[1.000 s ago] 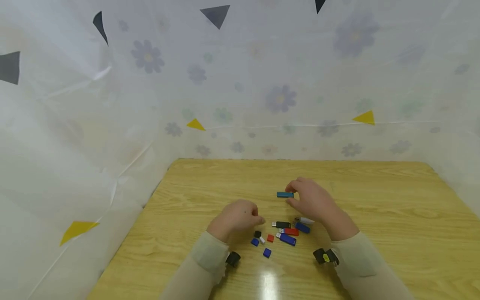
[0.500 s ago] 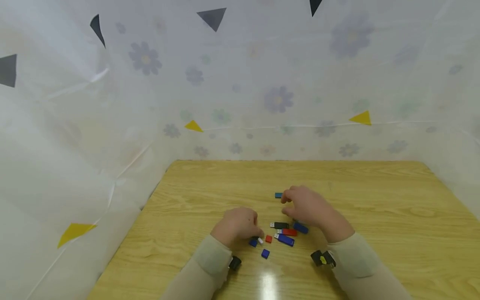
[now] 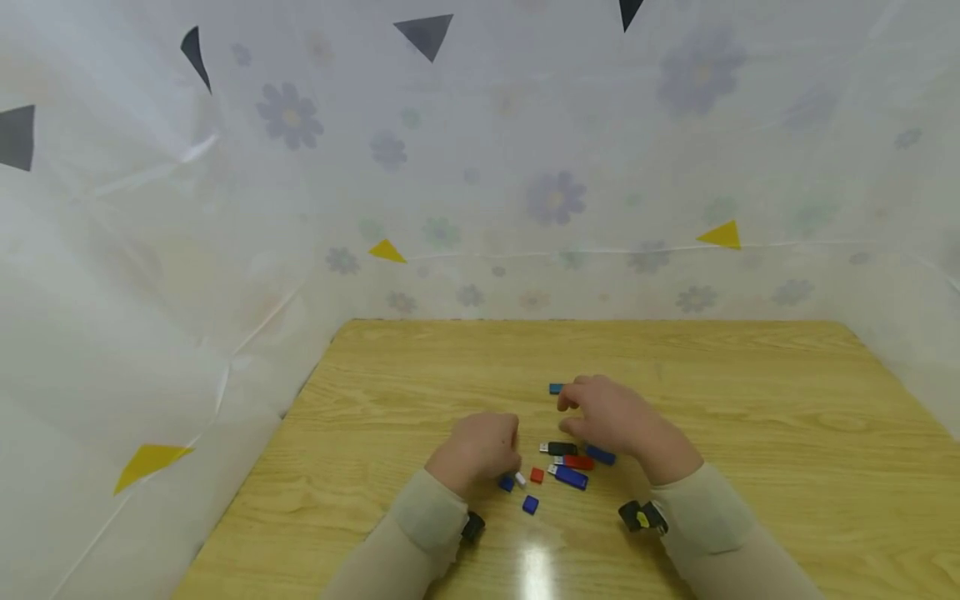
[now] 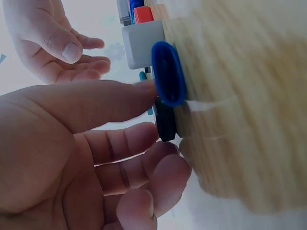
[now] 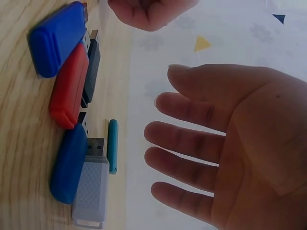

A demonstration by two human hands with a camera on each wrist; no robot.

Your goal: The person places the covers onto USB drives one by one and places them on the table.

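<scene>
At the group of small caps, my left hand (image 3: 480, 446) pinches a black USB cap (image 4: 166, 123) between thumb and fingers, low at the tabletop. The head view hides that cap behind the hand. A blue cap (image 4: 169, 74) and a white cap (image 4: 143, 44) lie close by the thumb. My right hand (image 3: 611, 417) hovers with relaxed fingers and holds nothing. Beneath and beside it lie a black USB stick (image 3: 562, 449), a red one (image 3: 577, 462), two blue ones (image 3: 572, 477) and a white one (image 5: 91, 191). A teal stick (image 3: 556, 389) is partly covered by the right fingers.
A red cap (image 3: 537, 475) and another blue cap (image 3: 531, 505) sit on the wooden table (image 3: 375, 375). Each wrist carries a black device (image 3: 642, 517). White patterned sheeting (image 3: 480, 167) hangs behind the table and along its sides.
My left hand has come down toward the front onto the black cap, covering it. My right hand has drawn slightly left and nearer, now hiding part of the teal stick and the white one.
</scene>
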